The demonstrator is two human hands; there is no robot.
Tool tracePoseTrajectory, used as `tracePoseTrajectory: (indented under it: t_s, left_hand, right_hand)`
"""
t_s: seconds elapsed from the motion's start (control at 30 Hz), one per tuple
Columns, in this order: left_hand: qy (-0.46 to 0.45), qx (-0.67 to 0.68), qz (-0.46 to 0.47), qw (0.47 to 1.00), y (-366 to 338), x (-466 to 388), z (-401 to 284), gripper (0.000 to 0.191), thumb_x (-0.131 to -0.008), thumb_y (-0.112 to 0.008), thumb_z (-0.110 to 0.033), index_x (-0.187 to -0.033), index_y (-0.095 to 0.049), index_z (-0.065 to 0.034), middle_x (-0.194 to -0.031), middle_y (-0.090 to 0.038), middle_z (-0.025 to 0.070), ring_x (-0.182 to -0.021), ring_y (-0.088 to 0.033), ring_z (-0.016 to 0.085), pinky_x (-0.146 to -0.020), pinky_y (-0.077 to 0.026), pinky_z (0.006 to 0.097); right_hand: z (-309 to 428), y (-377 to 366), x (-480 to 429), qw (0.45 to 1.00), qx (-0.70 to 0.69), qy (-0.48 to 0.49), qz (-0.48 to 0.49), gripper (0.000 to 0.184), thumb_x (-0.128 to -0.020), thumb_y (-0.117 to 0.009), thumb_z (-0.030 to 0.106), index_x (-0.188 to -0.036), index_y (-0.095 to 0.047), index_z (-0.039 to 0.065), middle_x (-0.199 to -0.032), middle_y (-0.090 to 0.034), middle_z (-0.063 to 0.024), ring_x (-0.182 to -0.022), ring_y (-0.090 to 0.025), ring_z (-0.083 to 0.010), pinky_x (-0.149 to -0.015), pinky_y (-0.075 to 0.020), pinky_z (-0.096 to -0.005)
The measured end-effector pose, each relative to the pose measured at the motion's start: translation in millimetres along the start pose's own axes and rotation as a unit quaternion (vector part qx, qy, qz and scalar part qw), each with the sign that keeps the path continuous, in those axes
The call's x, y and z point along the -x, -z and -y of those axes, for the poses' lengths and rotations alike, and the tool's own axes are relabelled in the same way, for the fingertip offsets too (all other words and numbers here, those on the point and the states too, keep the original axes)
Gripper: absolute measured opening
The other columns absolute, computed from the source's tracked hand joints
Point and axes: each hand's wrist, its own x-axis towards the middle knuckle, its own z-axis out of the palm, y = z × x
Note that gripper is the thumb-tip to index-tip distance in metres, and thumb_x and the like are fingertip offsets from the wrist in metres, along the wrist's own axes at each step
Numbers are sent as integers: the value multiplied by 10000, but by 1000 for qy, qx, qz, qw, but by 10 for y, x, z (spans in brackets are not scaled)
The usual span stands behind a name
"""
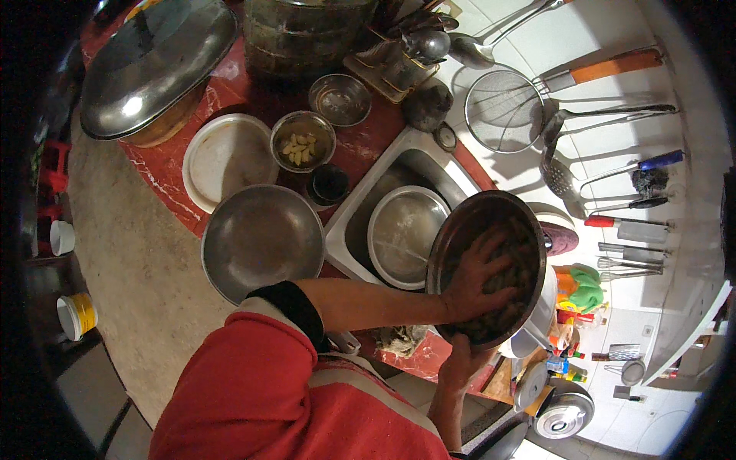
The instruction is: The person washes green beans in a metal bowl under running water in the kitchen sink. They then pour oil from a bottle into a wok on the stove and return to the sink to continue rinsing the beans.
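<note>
My left hand (480, 282) reaches into a dark, round metal bowl (435, 247), its fingers spread over the contents. Inside are shadowed chunks (509, 282), perhaps greenish, too dark to name. From below, my right hand (464, 362) grips the bowl's near rim, thumb on the edge. The bowl is tilted, overlapping the edge of a stainless steel sink (351, 230). Within the sink sits a metal basin (405, 233) that seems to hold cloudy liquid. A grey metal wok (261, 241) rests left of the sink, partly behind my left sleeve.
On the red counter are a white round tray (227, 158), a small bowl of pale pieces (299, 148), an empty metal bowl (340, 99) and a black-lidded jar (329, 184). A lidded pan (158, 69) stands beyond. A strainer (503, 112) and cleavers hang on the tiled wall.
</note>
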Motion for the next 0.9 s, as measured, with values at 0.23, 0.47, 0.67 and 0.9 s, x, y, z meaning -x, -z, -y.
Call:
tracePoseTrajectory:
  t_s: [0.23,0.47,0.67,0.9]
  left_hand:
    - [25,14,14,999,19,3,-7,580,-713,-699,-339,-1249,-597,-143,-1448,-354,202,-1337,-312,447,-1107,-250,524]
    - [43,-95,100,990,139,109,68,593,-734,-713,-392,-1254,-603,-130,-1493,-298,191,-1359,-258,452,-1091,-204,587]
    - [135,-203,195,950,351,124,-22,786,-742,-702,-494,-1394,-437,-142,-1497,-283,162,-1357,-238,462,-1019,-203,668]
    - [76,-199,203,956,324,-99,-175,794,-767,-686,-477,-1447,-378,-206,-1497,-253,198,-1346,-264,473,-1065,-228,606]
  right_hand:
    - [25,-49,15,1000,1,7,-5,799,-632,-464,-81,-1411,-297,-23,-1382,-395,-159,-1254,-430,-261,-1057,-371,-359]
    - [-11,-91,111,983,-137,-125,5,630,-674,-494,-61,-1299,-423,-18,-1269,-503,-112,-1146,-515,-227,-978,-438,-354]
    - [-77,-145,175,902,-306,-301,-44,602,-663,-514,-73,-1256,-461,10,-1167,-548,-101,-1034,-565,-238,-897,-479,-352]
    - [-157,-192,163,936,-253,-243,-34,633,-683,-511,-74,-1305,-412,-11,-1107,-567,-98,-1012,-556,-210,-859,-486,-328]
